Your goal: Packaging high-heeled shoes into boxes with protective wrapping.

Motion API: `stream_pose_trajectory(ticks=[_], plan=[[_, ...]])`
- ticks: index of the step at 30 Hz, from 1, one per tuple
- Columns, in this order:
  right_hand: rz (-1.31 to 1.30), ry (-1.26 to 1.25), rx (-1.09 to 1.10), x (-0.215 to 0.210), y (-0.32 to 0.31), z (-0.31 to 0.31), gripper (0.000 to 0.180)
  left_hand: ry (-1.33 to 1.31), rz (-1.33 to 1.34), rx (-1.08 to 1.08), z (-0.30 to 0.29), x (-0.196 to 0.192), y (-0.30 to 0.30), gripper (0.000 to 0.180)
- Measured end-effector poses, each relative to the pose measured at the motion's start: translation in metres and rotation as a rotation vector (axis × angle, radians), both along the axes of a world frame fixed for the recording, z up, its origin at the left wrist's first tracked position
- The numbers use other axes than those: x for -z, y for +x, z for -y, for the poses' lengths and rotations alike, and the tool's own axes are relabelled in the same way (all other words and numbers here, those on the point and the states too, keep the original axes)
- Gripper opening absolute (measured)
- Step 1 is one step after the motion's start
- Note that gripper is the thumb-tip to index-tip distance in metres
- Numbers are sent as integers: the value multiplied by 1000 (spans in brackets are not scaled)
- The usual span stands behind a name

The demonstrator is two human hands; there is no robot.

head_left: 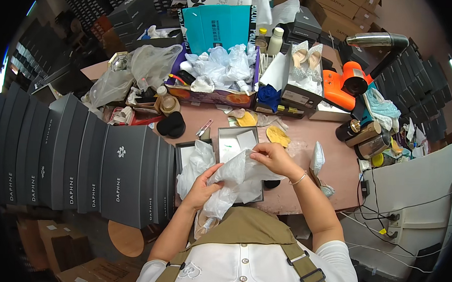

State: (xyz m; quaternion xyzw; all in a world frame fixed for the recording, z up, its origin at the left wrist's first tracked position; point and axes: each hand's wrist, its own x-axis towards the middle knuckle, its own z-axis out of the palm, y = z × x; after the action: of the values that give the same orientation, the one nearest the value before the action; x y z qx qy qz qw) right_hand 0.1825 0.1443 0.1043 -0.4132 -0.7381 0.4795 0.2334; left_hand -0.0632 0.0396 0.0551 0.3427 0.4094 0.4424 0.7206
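Observation:
Both my hands hold a crumpled sheet of white tissue paper (pixel 237 175) over my lap, in front of an open grey shoe box (pixel 225 136). My left hand (pixel 201 188) grips the lower left part of the paper. My right hand (pixel 273 158) pinches its upper right edge, a thin bracelet on the wrist. A beige shoe (pixel 205 222) shows partly under the paper, mostly hidden. More white tissue (pixel 194 165) lies in the box lid to the left.
A tall stack of dark grey shoe boxes (pixel 82 159) lies on its side at my left. On the pink table (pixel 332 162) are a high-heeled shoe (pixel 318 163), yellow insoles (pixel 278 136), a black pad (pixel 171 125), small scissors (pixel 204 128), bags, an orange heat gun (pixel 347 83).

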Motion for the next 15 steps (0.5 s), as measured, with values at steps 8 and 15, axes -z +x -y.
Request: stream_pose_trajectory(ticks=[8, 15], plan=[[15, 95, 4, 27, 9, 16, 20, -90, 72, -114, 11, 18, -6, 49], [199, 43, 43, 24, 10, 22, 21, -157, 84, -270, 5, 30, -18, 45]])
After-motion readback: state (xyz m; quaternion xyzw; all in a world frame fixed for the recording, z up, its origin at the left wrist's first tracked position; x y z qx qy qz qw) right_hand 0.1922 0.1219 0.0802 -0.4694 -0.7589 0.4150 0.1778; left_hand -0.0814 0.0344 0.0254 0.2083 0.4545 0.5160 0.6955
